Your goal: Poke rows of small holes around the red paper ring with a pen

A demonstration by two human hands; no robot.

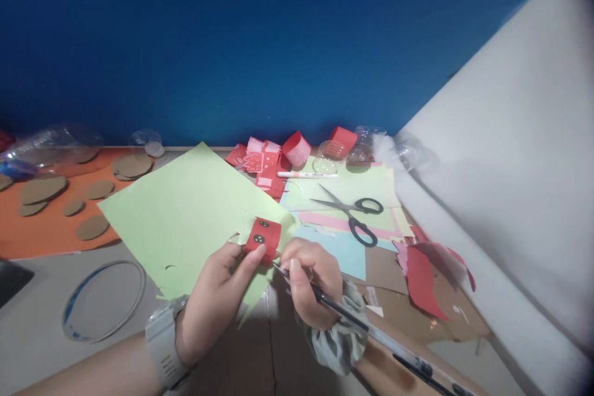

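Note:
My left hand (pixel 216 297) pinches a small red paper piece (pixel 273 234) between thumb and fingers. Two dark drawn eyes with light dots show on the red paper. My right hand (pixel 315 278) is closed around a pen (pixel 346 317), its tip close to the lower right edge of the red piece; whether it touches I cannot tell. Under and behind the red piece lies a large light green paper sheet (pixel 185 204). Open black-handled scissors (pixel 350 210) rest on coloured sheets beyond my right hand.
Brown cardboard discs (pixel 44 189) lie on orange paper (pixel 18 232) at left. A ring (pixel 139 309) rests nearer. Red paper rolls (pixel 297 148), a white marker (pixel 306 175) and clear plastic pieces (pixel 325 165) stand by the blue wall (pixel 260 43). Red scraps (pixel 423 284) lie at right beside a white wall.

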